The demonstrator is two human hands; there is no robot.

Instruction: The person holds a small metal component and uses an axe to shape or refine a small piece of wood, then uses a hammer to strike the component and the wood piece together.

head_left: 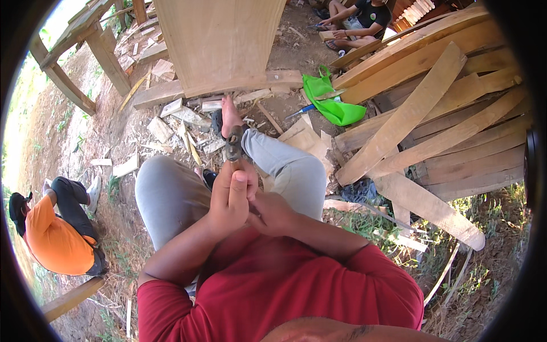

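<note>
My two hands are pressed together in front of my chest, above my lap. My left hand (227, 200) is closed, its thumb lying along the top. A small dark, metal-looking object (232, 147) juts out beyond the fingers; its kind I cannot make out. My right hand (272, 213) is closed too, curled against the left one, and whatever lies inside its fingers is hidden. Past the dark object rests my bare foot (230, 114) on the ground, near a wide pale wooden board (222, 45) that lies across a timber (159, 94).
Wood chips (191, 117) litter the ground by my feet. A green bag (336, 102) and a blue-handled tool (302, 110) lie ahead to the right. Long planks (399, 119) are stacked at right. A person in orange (60, 239) sits at left, another person (364, 23) sits far right.
</note>
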